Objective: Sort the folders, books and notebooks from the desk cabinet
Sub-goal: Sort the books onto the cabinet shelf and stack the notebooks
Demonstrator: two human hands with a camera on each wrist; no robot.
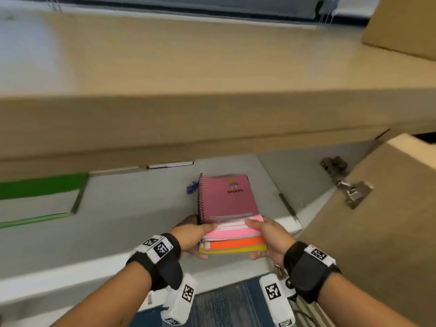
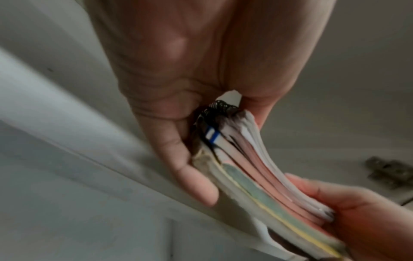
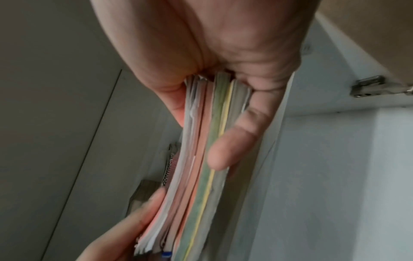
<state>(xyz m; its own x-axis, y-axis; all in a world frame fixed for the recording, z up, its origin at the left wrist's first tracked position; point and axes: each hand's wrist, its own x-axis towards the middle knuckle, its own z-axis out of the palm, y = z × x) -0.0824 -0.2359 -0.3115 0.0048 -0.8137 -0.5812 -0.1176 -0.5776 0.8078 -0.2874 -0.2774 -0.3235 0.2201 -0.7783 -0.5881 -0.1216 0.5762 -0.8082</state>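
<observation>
**Both hands clamp the notebook stack at the cabinet shelf**

We see a stack of notebooks (image 1: 232,232) held at the front edge of the grey cabinet shelf (image 1: 132,208), under the tan table (image 1: 212,79). On top of the stack lies a pink spiral notebook (image 1: 226,199) with "SPIRAL" printed on its cover and a black wire binding along its left side. Below it we make out pink, white, orange and yellow layers at the stack's near edge.

Our left hand (image 1: 191,234) grips the stack's near left corner, thumb pressed on the pink cover and fingers curled underneath. Our right hand (image 1: 266,237) grips the near right corner the same way, thumb on top, fingers below. In the left wrist view the left hand's fingers (image 2: 192,176) wrap the wire-bound side of the stack (image 2: 257,176); in the right wrist view the right hand's fingers (image 3: 225,150) press against the stack's (image 3: 201,176) green and yellow page edges. Whether the stack rests on the shelf or is lifted just clear of it, we cannot tell.

Just left of the stack's far corner a small blue tassel (image 1: 192,187) shows. Well to the left of the stack sits a green folder (image 1: 40,185) in the shelf. To the right of the stack stands the open cabinet door (image 1: 377,220) with its metal hinge (image 1: 346,185).
</observation>
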